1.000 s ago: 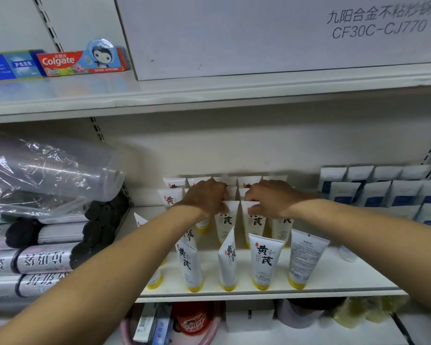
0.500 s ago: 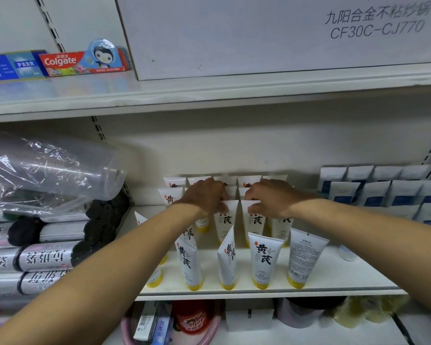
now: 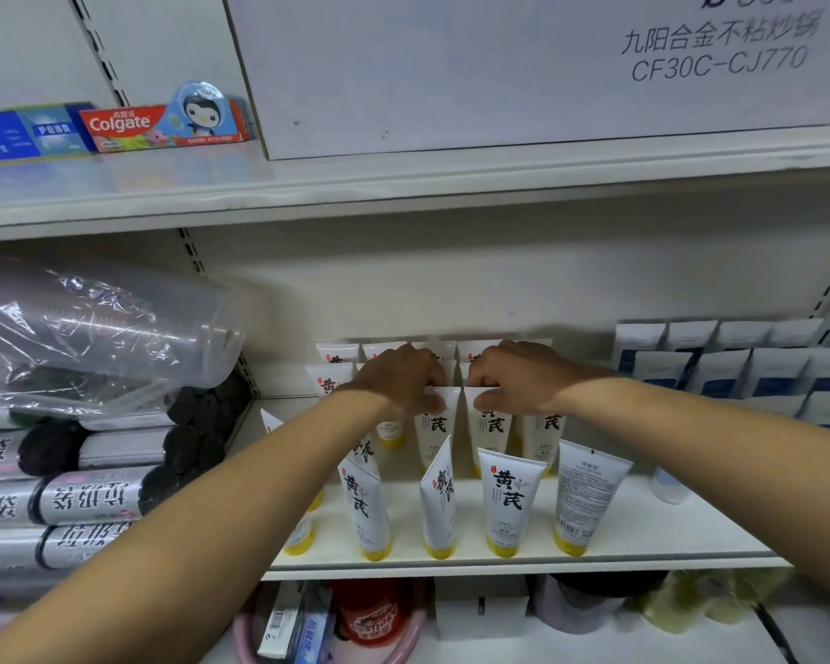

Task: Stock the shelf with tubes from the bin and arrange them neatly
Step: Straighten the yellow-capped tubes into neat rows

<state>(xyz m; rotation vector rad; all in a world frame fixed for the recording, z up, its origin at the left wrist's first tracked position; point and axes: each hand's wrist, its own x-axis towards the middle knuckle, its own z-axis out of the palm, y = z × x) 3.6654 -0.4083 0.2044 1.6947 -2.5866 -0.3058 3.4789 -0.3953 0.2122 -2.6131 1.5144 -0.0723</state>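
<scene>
Now both your hands are on the middle row of white tubes with yellow caps.

On the left lie rolls of garbage bags (image 3: 87, 496). Your left hand (image 3: 398, 376) pinches the top edge of one tube (image 3: 436, 424) with its fingers (image 3: 430, 400) pressed together; your right hand (image 3: 518, 376) pinches the neighbour tube (image 3: 492, 426) the same way. Both tubes stand cap down on the shelf (image 3: 643, 524), behind the front row. Further right stand blue-white tubes (image 3: 719, 371).
</scene>
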